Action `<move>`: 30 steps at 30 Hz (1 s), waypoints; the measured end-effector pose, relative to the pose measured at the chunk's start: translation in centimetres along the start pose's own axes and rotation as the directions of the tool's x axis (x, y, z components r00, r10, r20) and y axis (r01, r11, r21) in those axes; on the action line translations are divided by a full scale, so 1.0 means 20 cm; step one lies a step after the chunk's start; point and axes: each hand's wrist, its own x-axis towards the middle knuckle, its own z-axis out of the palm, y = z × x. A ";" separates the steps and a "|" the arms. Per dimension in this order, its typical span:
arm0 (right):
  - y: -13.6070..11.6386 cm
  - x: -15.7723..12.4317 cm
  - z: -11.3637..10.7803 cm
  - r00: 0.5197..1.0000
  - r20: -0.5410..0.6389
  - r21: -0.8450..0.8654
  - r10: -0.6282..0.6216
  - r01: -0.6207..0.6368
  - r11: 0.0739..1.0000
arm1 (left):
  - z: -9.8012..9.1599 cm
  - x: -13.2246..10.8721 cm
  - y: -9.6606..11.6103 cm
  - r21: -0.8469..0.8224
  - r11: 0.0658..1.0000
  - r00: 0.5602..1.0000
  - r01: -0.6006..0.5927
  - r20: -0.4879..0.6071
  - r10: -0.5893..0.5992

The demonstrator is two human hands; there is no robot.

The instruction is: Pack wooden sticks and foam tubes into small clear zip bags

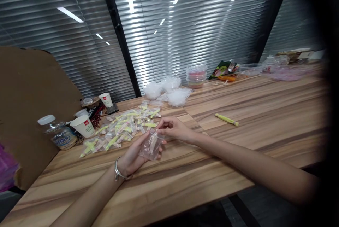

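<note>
A small clear plastic bag [152,145] with a pale item inside lies across the fingers of my left hand [136,156], which wears a silver bracelet. My right hand [173,129] pinches the bag's upper edge between thumb and fingers. Just beyond my hands is a pile of small clear bags [124,127] with yellow-green and pinkish contents. To the right, apart from both hands, a yellow-green stick-shaped piece [227,119] rests on the wooden table [185,184].
Paper cups [84,127] and a lidded bottle [61,137] stand at the left beside a brown board [29,106]. White plastic bundles [177,97], stacked tubs [196,75] and a green packet [222,69] line the back edge near the blinds.
</note>
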 end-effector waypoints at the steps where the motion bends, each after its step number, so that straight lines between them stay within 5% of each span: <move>1: 0.00 0.00 0.00 1.000 -0.001 0.012 0.009 -0.009 1.000 | 0.00 0.00 0.00 -0.005 1.000 1.000 0.002 -0.004 -0.002; 8: -0.03 -0.01 0.02 0.998 0.020 0.125 0.067 -0.069 0.990 | -0.01 0.01 -0.01 -0.010 1.000 0.999 0.011 0.037 -0.011; 16: -0.05 -0.01 0.01 0.990 0.140 -0.043 0.035 -0.029 0.999 | -0.02 0.02 -0.01 -0.003 1.000 0.999 -0.018 -0.030 0.018; 24: -0.06 -0.02 -0.01 0.970 0.213 -0.328 -0.116 0.183 0.927 | -0.06 0.04 -0.02 -0.068 0.997 0.997 -0.041 -0.070 0.036; 30: -0.07 -0.02 0.02 0.984 0.136 -0.264 -0.116 0.149 0.953 | -0.05 0.04 -0.02 -0.078 0.996 0.997 -0.042 -0.070 0.036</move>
